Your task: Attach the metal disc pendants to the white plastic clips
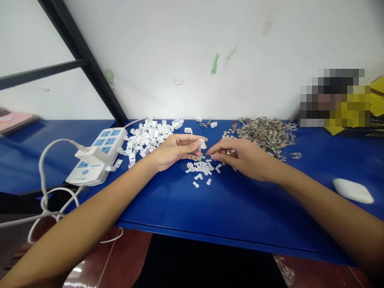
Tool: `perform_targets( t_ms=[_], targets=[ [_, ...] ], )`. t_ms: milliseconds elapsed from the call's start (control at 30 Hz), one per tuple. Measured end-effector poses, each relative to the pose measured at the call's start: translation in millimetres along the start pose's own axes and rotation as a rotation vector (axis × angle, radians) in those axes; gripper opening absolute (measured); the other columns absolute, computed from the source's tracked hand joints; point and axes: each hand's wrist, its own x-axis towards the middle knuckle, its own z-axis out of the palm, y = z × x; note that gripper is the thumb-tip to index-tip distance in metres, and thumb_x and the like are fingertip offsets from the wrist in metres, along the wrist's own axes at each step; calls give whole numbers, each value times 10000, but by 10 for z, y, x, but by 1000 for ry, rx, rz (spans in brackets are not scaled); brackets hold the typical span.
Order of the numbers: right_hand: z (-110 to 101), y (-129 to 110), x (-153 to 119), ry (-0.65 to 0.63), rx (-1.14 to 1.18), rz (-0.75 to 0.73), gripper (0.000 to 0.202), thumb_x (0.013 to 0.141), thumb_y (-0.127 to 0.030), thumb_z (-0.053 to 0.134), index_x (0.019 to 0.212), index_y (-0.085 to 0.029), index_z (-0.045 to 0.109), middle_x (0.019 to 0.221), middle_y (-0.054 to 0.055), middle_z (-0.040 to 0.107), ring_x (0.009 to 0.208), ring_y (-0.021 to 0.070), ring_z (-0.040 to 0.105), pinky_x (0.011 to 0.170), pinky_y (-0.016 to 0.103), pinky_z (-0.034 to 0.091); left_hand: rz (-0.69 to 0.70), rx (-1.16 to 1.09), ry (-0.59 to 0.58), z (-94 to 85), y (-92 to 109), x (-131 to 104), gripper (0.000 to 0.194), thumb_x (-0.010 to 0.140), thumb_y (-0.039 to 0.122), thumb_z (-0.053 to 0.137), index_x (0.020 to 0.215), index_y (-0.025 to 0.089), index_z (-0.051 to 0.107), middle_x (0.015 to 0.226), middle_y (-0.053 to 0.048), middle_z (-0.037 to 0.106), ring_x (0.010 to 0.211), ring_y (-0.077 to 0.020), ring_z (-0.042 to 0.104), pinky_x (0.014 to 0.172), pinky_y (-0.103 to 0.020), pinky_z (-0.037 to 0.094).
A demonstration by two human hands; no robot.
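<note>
My left hand (177, 152) pinches a small white plastic piece (202, 144) between thumb and fingers, above the middle of the blue table. Close on its right, my right hand (240, 157) has thumb and index finger brought together around something too small to name. The two hands do not touch. Below them lies a small pile of flat white pieces (204, 167), a few scattered towards me. Beyond my left hand spreads a heap of white plastic housings (147, 138). A tangled heap of metallic and clear pieces (267, 132) lies behind my right hand.
A white power strip (102, 154) with a plugged-in adapter and looping cable (43, 176) stands at the left. A white rounded case (353, 191) lies at the right. Behind are a white wall (192, 52), a black frame (90, 72) and a yellow box (378, 104). The blue table's edge (195, 237) is near me.
</note>
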Motion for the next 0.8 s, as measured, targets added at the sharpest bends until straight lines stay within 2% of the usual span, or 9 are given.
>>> perform_targets(
  t_ms=[100, 267, 467, 567, 700, 800],
  targets=[
    [15, -44, -3, 74, -4, -45, 249, 986, -442, 616, 958, -244, 764, 830, 9, 708, 682, 131, 603, 658, 301, 448, -6, 0, -9, 19, 6, -5, 368, 872, 360, 823, 1194, 188, 781, 956, -77, 777, 903, -151, 726, 889, -304, 587],
    [59, -124, -17, 190, 84, -36, 246, 1012, -398, 589, 955, -224, 754, 725, -8, 680, 530, 96, 567, 555, 274, 456, -19, 7, -12, 46, 17, -16, 399, 855, 346, 838, 1214, 180, 778, 987, -94, 789, 901, -163, 741, 875, -313, 597],
    [61, -126, -48, 261, -19, -222, 226, 1016, -245, 555, 1099, -240, 765, 821, 8, 717, 637, 104, 642, 574, 250, 507, -17, 37, -49, 34, 2, -20, 418, 870, 365, 821, 1251, 199, 769, 1014, -113, 799, 914, -180, 758, 945, -363, 598],
    [66, -118, -56, 319, -81, -229, 189, 972, -234, 634, 1122, -237, 749, 823, -11, 754, 609, 96, 641, 564, 240, 505, -13, 63, -49, 34, -2, -20, 419, 869, 371, 822, 1251, 206, 769, 996, -108, 802, 920, -185, 761, 929, -354, 607],
    [84, -82, -54, 373, -250, -287, 76, 942, -224, 682, 991, -218, 739, 786, -24, 767, 634, 105, 681, 597, 243, 507, -20, 106, -38, 60, 16, -29, 400, 853, 369, 837, 1211, 197, 785, 963, -103, 807, 908, -190, 767, 898, -331, 616],
    [108, -47, -47, 383, -324, -364, 81, 966, -222, 662, 972, -221, 742, 760, -25, 760, 633, 109, 678, 612, 247, 506, -13, 110, -51, 83, 27, -34, 373, 846, 354, 845, 1171, 178, 796, 939, -98, 806, 871, -178, 765, 860, -311, 621]
  ],
)
